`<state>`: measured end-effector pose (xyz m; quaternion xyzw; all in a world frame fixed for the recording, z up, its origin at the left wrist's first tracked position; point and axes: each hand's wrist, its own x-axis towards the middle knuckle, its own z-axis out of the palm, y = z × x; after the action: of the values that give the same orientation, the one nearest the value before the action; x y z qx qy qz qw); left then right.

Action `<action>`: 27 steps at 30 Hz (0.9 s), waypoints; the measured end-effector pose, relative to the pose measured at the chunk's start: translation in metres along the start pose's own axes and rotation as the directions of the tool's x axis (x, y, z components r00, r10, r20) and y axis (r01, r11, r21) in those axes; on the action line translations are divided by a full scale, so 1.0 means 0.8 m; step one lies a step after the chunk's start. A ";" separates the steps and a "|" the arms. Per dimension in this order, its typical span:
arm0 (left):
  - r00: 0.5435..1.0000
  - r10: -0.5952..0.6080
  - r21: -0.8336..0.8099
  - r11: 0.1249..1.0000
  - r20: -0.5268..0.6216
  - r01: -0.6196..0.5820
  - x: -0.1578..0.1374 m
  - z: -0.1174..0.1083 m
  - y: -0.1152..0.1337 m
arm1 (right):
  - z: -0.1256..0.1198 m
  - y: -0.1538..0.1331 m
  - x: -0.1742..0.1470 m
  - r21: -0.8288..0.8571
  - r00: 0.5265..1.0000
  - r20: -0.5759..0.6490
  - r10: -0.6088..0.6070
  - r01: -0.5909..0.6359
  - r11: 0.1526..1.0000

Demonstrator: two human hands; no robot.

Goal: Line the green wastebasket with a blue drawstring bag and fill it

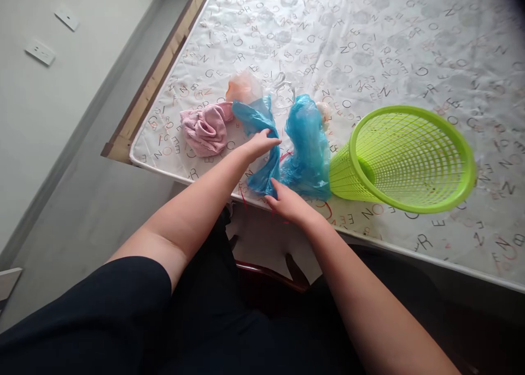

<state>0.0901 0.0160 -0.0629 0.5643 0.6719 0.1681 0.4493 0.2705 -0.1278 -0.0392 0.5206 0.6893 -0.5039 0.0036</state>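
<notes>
A twisted blue plastic bag lies near the table's front edge. My left hand rests on its middle, fingers stretched out and apart. By the bag's near end is my right hand, thumb and finger spread, with the fingertips at the plastic. Just right of this bag is a second, crumpled blue plastic bag, touching a lime green mesh basket. A folded pink cloth sits to the left of my left hand. Behind the first bag is a crumpled clear and orange plastic bag.
The table has a white cover printed with letters. White plastic strips lie behind the bags, and red strings show near the front edge. A dark red wooden chair is below the edge. Wall sockets are at far left.
</notes>
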 end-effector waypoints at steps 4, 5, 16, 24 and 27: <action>0.983 0.184 0.084 0.979 0.003 -0.184 0.027 0.000 -0.014 | 0.008 0.005 0.003 -0.113 0.992 0.116 -0.044 0.058 0.992; 0.972 0.227 0.074 0.970 0.050 -0.231 0.033 0.001 -0.016 | 0.009 0.006 0.004 -0.134 0.990 0.134 -0.041 0.059 0.989; 0.990 0.093 0.274 0.960 -0.106 -0.061 0.028 -0.050 -0.009 | -0.003 0.012 0.000 -0.211 0.995 0.060 -0.085 0.096 0.973; 0.853 -0.159 0.263 0.909 -0.497 0.322 -0.008 -0.150 -0.118 | -0.011 0.002 -0.008 -0.240 0.989 0.060 -0.132 0.143 0.960; 0.864 -0.243 0.202 0.911 -0.440 0.359 -0.015 -0.154 -0.152 | -0.011 0.003 -0.005 -0.209 0.987 0.039 -0.159 0.163 0.964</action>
<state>-0.0822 0.0028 -0.0803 0.4611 0.8475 0.1129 0.2375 0.2782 -0.1247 -0.0344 0.4540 0.7788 -0.4321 0.0255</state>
